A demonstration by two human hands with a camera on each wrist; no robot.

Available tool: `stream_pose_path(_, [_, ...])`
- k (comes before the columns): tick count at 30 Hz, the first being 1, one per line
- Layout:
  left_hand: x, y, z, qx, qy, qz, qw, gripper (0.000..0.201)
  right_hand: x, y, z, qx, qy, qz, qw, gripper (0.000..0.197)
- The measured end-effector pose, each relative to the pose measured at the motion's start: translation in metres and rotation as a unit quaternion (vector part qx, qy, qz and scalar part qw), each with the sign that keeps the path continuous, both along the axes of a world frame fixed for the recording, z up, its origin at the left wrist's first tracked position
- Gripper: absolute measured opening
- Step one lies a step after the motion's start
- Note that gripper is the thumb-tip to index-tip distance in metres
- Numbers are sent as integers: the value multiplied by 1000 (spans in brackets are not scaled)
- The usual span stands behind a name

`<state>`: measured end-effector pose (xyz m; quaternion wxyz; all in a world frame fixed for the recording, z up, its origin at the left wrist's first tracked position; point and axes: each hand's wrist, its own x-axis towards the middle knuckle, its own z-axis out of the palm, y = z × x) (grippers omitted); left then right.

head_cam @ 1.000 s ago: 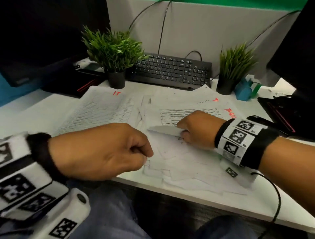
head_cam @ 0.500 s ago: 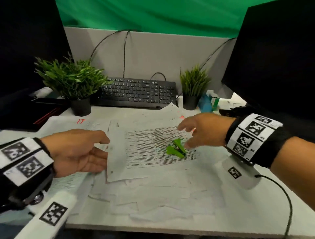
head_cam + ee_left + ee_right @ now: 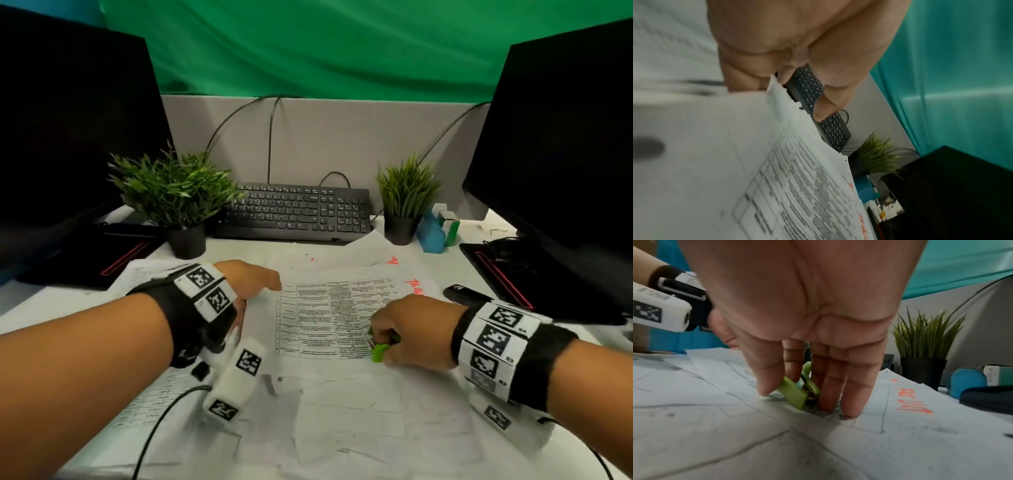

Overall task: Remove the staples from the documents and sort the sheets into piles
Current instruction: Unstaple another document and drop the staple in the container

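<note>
A printed sheet [image 3: 322, 318] with a table of text lies on top of loose papers at the desk's middle. My left hand [image 3: 263, 291] is at its far left corner; in the left wrist view the left hand [image 3: 781, 100] pinches that lifted corner [image 3: 777, 94]. A green staple remover [image 3: 380, 351] sits on the sheet's near right part. My right hand [image 3: 383, 339] grips it, and the right wrist view shows the right hand [image 3: 801, 399] with thumb and fingers curled on either side of the staple remover [image 3: 793, 392], pressed to the paper.
Overlapping sheets [image 3: 342, 411] cover the near desk, with another pile [image 3: 147, 274] at left. Behind stand a black keyboard [image 3: 294, 212], two potted plants [image 3: 178, 195] [image 3: 407, 192] and a blue object [image 3: 433, 233]. Dark monitors [image 3: 68, 120] [image 3: 565, 137] flank the desk. A black device [image 3: 462, 293] lies at right.
The right hand dropped onto the green staple remover and took hold of it. The left hand moved forward to the printed sheet's far left corner. The head view tilted up.
</note>
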<state>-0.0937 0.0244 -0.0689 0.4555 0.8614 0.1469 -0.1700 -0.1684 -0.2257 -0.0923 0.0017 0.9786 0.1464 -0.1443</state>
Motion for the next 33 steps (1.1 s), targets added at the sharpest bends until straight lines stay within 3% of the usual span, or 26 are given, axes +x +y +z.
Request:
stream_pose_path(2, [7,-6,-7,-2,-33,19,999,47,0,-2,-2,2,-3,9,1000,18])
stream_pose_path(4, [13,-7,-20,-39,-55,38,997,101,-1,-3,-3,7,-8,14,1000,17])
stream_pose_path(5, [21,-3,-32,-51,-68,48,995,118,-1,-3,-4,9,-11,16,1000,16])
stream_pose_path(6, [32,2,-46,-70,-80,47,993,123,-2,-3,-4,10,-15,18,1000,16])
stream_pose_path(8, [31,5,-50,-130,-64,42,989,106,-3,-4,-4,13,-19,20,1000,16])
stream_pose_path(11, [12,4,-38,-181,-59,20,982,56,-5,-6,-2,21,-16,13,1000,19])
stream_pose_path(14, [-6,4,-23,-140,-183,-15,973,18,-8,-11,8,73,-23,-28,997,17])
stream_pose_path(16, [-20,10,-10,-102,-267,-28,958,18,-15,-17,20,134,-14,-57,989,13])
stream_pose_path(18, [-33,21,7,-130,-327,-34,935,19,-24,-20,32,187,27,-56,980,10])
stream_pose_path(20, [-40,36,23,-167,-366,-15,916,17,-29,-16,32,135,45,-42,989,17])
stream_pose_path(22, [-41,51,34,-219,-382,7,898,21,-31,-7,22,30,18,-15,999,28])
stream_pose_path(24, [-39,64,40,-289,-376,22,880,26,-28,-1,11,-9,15,-8,1000,27])
stream_pose_path(26, [-40,74,41,-370,-357,19,857,32,-26,-1,20,2,30,-35,999,34])
stream_pose_path(28, [-46,76,43,-409,-358,14,839,35,-21,-4,47,66,-15,-99,993,44])
stream_pose_path(30, [-52,74,43,-447,-360,0,819,39,-16,-4,72,243,-81,-186,949,53])
stream_pose_path(31, [-53,72,43,-470,-353,-7,809,41,-12,-2,77,376,-69,-232,894,56])
stream_pose_path(33, [-56,65,42,-508,-325,-8,798,43,-10,15,82,613,58,-269,741,67])
